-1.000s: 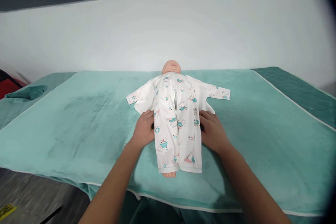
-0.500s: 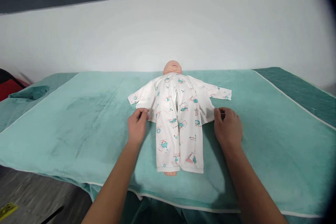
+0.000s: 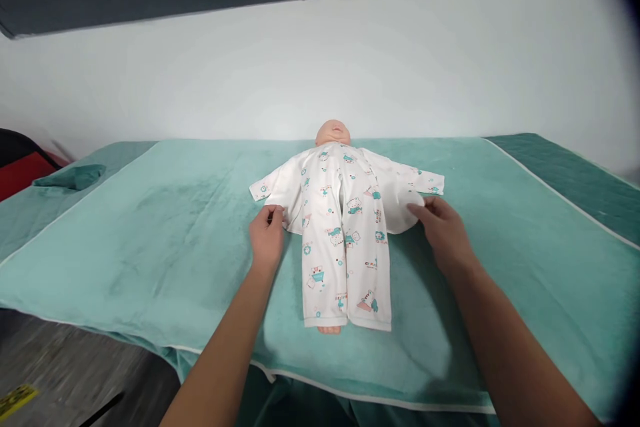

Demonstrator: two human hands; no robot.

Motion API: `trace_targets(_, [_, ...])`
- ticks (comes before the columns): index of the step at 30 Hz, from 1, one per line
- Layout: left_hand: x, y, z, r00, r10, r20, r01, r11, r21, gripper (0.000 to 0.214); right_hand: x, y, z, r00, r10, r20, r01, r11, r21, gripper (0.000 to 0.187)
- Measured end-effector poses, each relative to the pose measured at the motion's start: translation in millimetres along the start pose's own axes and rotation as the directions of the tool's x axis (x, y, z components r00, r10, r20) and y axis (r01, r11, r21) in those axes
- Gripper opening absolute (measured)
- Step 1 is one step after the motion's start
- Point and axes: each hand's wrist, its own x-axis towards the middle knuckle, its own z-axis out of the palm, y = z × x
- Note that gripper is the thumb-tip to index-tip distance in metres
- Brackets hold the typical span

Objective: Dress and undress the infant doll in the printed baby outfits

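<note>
A baby doll (image 3: 332, 132) lies on its back on a teal towel (image 3: 150, 233), dressed in a white printed romper (image 3: 345, 240) with its sleeves spread to both sides. My left hand (image 3: 267, 240) pinches the romper's loose lower left corner between thumb and fingers. My right hand (image 3: 443, 232) grips the loose flap of the romper on the doll's other side, fingers curled onto the cloth. One small doll foot (image 3: 329, 329) sticks out below the trouser legs.
The towel covers a padded table that ends at a white-piped front edge (image 3: 380, 399). A white wall stands close behind. A folded dark green cloth (image 3: 70, 177) lies at the far left, next to something red and black (image 3: 20, 163). Grey floor shows at lower left.
Both hands left the doll's hips, moved outward and up, and took hold of the romper's side flaps. The camera tilted up slightly.
</note>
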Motion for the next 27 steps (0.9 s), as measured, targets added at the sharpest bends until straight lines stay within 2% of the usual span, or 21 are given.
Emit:
trace_targets(2, [2,-3,1.4,1.0,0.01,-0.007,-0.009,0.999,0.032,0.02,-2,-19,8,0.997,-0.039,0.064,0.015,0.943,0.333,0.017])
trace_targets(3, [2,-5,1.9,1.0,0.022,-0.008,-0.021,0.998,0.053,0.021,-4,-31,14,0.992,-0.081,0.099,0.033,0.907,0.419,0.016])
trace_targets(4, [3,-8,2.3,0.999,0.034,-0.013,-0.033,0.997,0.075,0.022,-7,-43,20,0.984,-0.137,0.118,0.073,0.898,0.434,0.015])
trace_targets(6, [5,-13,2.8,0.998,0.051,-0.038,-0.046,0.992,0.114,0.024,-17,-65,31,0.945,-0.259,0.202,0.193,0.935,0.297,0.011])
trace_targets(8, [8,-18,3.2,0.995,0.059,-0.076,-0.047,0.988,0.145,0.023,-27,-82,40,0.845,-0.347,0.408,0.366,0.93,0.035,0.008])
trace_targets(10, [11,-22,3.9,0.991,0.065,-0.115,-0.045,0.985,0.168,0.021,-36,-92,44,0.713,-0.326,0.62,0.517,0.843,-0.151,0.01])
trace_targets(11, [12,-24,4.3,0.989,0.069,-0.132,-0.045,0.983,0.178,0.019,-37,-95,44,0.669,-0.287,0.686,0.546,0.816,-0.191,0.013])
trace_targets(12, [13,-26,4.8,0.987,0.073,-0.145,-0.045,0.981,0.186,0.017,-37,-96,44,0.653,-0.246,0.716,0.536,0.819,-0.207,0.015])
trace_targets(13, [14,-27,5.3,0.985,0.077,-0.154,-0.046,0.98,0.193,0.015,-34,-97,43,0.671,-0.209,0.711,0.493,0.842,-0.218,0.019])
trace_targets(14, [15,-28,5.9,0.984,0.08,-0.161,-0.047,0.979,0.199,0.013,-28,-96,42,0.723,-0.179,0.668,0.431,0.872,-0.232,0.022])
trace_targets(16, [15,-29,6.8,0.981,0.091,-0.169,-0.055,0.976,0.21,0.013,-9,-92,44,0.871,-0.151,0.467,0.309,0.908,-0.282,0.029])
trace_targets(17, [15,-29,7.3,0.98,0.101,-0.17,-0.063,0.975,0.215,0.015,3,-89,46,0.929,-0.151,0.337,0.264,0.909,-0.322,0.031])
trace_targets(18, [15,-29,7.8,0.979,0.111,-0.169,-0.073,0.973,0.219,0.017,17,-85,50,0.964,-0.156,0.216,0.229,0.901,-0.369,0.032])
trace_targets(19, [15,-29,8.2,0.979,0.119,-0.165,-0.08,0.971,0.224,0.018,30,-81,55,0.978,-0.155,0.14,0.199,0.889,-0.411,0.033])
trace_targets(22, [15,-28,9.2,0.982,0.113,-0.152,-0.076,0.97,0.231,0.021,66,-73,76,0.99,-0.126,0.061,0.14,0.905,-0.401,0.028])
trace_targets(25, [13,-28,9.2,0.986,0.078,-0.144,-0.045,0.975,0.219,0.022,83,-74,100,0.99,-0.13,0.053,0.136,0.979,-0.153,0.021])
trace_targets(27, [13,-28,8.5,0.989,0.058,-0.137,-0.028,0.978,0.206,0.024,83,-75,112,0.982,-0.167,0.093,0.171,0.985,-0.036,0.018])
